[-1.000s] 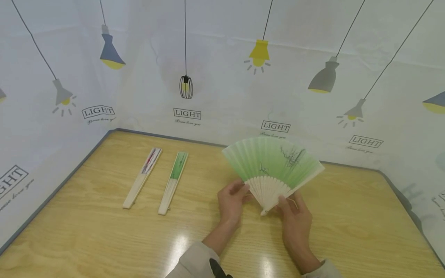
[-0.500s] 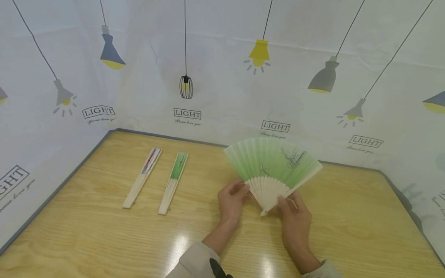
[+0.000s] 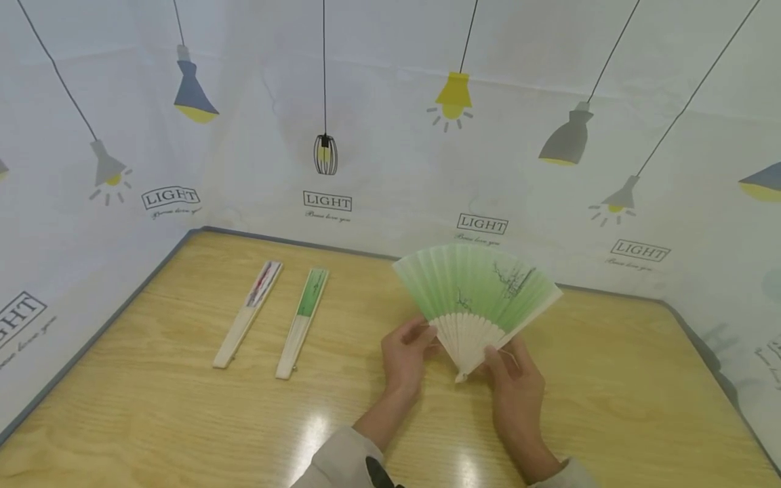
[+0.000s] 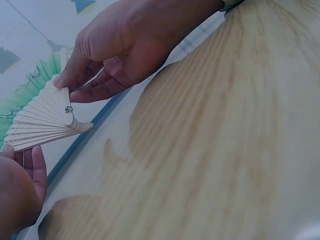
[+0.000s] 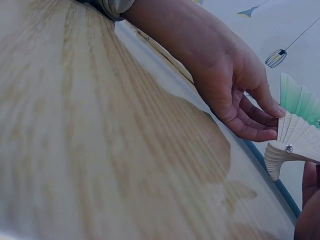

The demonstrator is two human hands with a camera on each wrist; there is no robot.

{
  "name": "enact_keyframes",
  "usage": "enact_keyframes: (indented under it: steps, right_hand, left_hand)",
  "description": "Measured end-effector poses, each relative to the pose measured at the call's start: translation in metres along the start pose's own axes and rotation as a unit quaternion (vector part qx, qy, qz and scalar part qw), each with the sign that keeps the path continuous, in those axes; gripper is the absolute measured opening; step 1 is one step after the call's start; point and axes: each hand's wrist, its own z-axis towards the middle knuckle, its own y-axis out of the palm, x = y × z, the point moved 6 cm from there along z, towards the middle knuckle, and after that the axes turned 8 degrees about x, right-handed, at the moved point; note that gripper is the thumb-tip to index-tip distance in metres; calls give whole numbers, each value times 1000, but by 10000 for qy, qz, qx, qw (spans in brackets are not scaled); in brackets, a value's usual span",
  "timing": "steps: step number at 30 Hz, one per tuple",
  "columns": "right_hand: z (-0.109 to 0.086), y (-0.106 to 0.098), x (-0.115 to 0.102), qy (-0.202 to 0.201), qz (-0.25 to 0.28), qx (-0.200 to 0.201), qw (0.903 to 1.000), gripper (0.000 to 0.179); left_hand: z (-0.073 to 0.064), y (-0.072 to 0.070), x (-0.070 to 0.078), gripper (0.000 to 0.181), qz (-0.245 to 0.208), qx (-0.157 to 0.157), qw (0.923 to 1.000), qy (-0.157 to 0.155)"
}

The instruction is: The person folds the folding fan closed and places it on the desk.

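Note:
Before me a green folding fan [image 3: 476, 285] is spread wide, with dark branch drawings on its leaf and pale slats below. My left hand [image 3: 404, 359] pinches its left edge between thumb and fingers. On the other edge, the thumb and fingers of my right hand [image 3: 518, 390] grip the outer slat. The fan's narrow pivot end points toward me, between the hands. In the left wrist view a metal rivet shows on the fan's pale slats [image 4: 45, 117]. Only part of the fan [image 5: 300, 127] appears in the right wrist view.
Two folded fans lie on the wooden table [image 3: 201, 420] to the left: one with a white and red printed end [image 3: 249, 313], the other a green folded fan [image 3: 303, 322]. A white curtain [image 3: 390, 129] printed with lamps stands behind the table's dark edge.
The fan's right edge has drawn in slightly to the left, so its spread is a little narrower. Both hands keep their hold; the folded fans lie as before.

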Motion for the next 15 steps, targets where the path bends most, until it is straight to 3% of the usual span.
enact_keyframes:
  steps: [6, 15]
  right_hand:
    - [-2, 0, 2, 122, 59, -8, 9999, 41]
    - [1, -1, 1, 44, 163, 67, 9998, 58]
  left_hand:
    - [-1, -2, -2, 18, 10, 6, 10000, -4]
    - [1, -1, 0, 18, -55, 23, 10000, 41]
